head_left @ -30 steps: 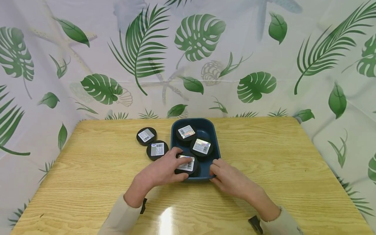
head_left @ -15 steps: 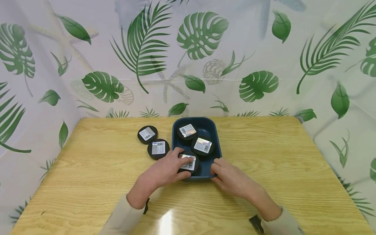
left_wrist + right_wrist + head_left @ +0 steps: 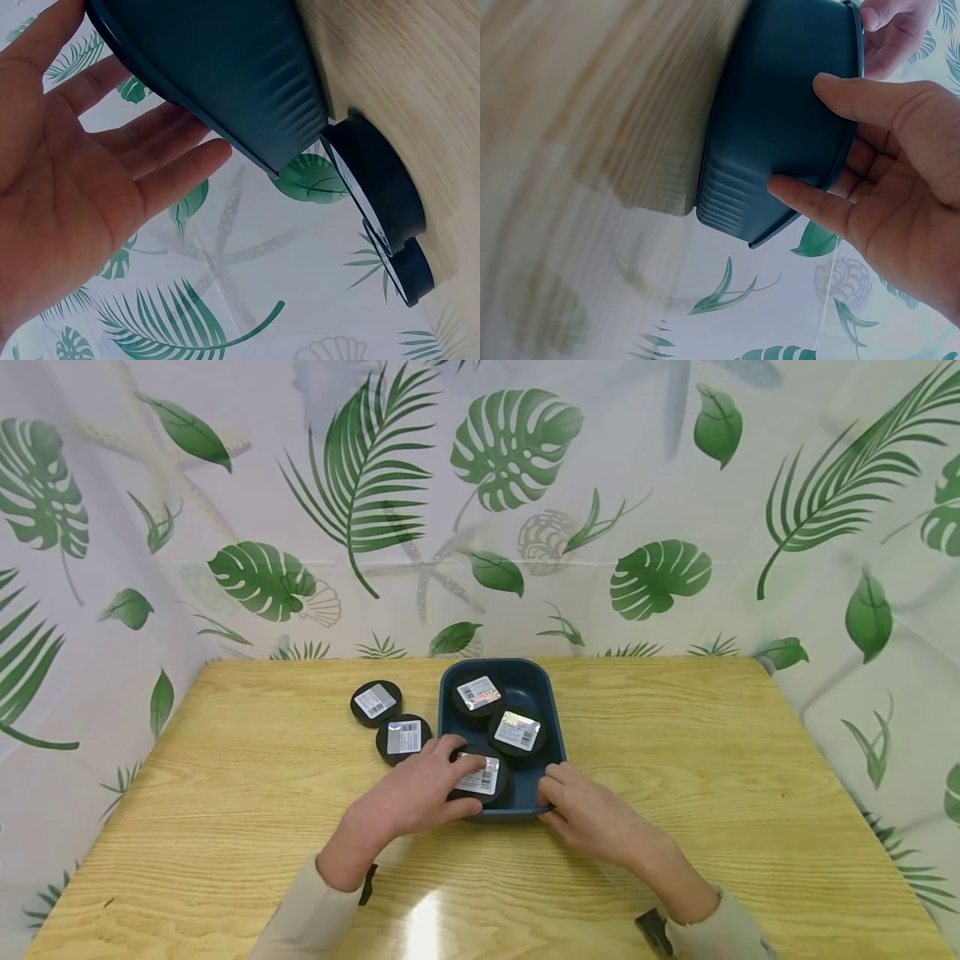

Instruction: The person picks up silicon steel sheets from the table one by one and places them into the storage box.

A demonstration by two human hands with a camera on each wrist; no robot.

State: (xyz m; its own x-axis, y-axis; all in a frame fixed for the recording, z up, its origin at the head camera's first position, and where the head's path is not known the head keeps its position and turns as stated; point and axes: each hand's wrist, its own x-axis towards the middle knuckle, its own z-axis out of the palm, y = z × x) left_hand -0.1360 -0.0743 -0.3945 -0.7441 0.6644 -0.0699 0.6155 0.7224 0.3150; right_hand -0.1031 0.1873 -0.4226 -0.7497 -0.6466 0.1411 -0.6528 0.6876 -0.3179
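Observation:
A dark blue tray (image 3: 537,693) with ridged outer walls stands on the table and holds three flat, round black containers. My left hand (image 3: 416,789) reaches over its left wall and grips the nearest round container (image 3: 480,778) by its edge, the thumb at the tray's near rim and a finger over the white label. At the near right corner, my right hand (image 3: 588,817) pinches the tray's rim, its thumb and little finger against the outer wall in the right wrist view. Farther back in the tray lie another round container (image 3: 517,732) and a third (image 3: 477,695).
Left of the tray, two more round black containers lie label up on the table, the farther one (image 3: 377,703) touching the nearer one (image 3: 402,739). The wooden table (image 3: 675,735) ends at a leaf-patterned cloth (image 3: 420,510) behind and at the sides.
Over the last half second my left hand shifts very slightly left, its grip on the container kept. The right hand and the tray stay in place; the whole view shifted a little earlier.

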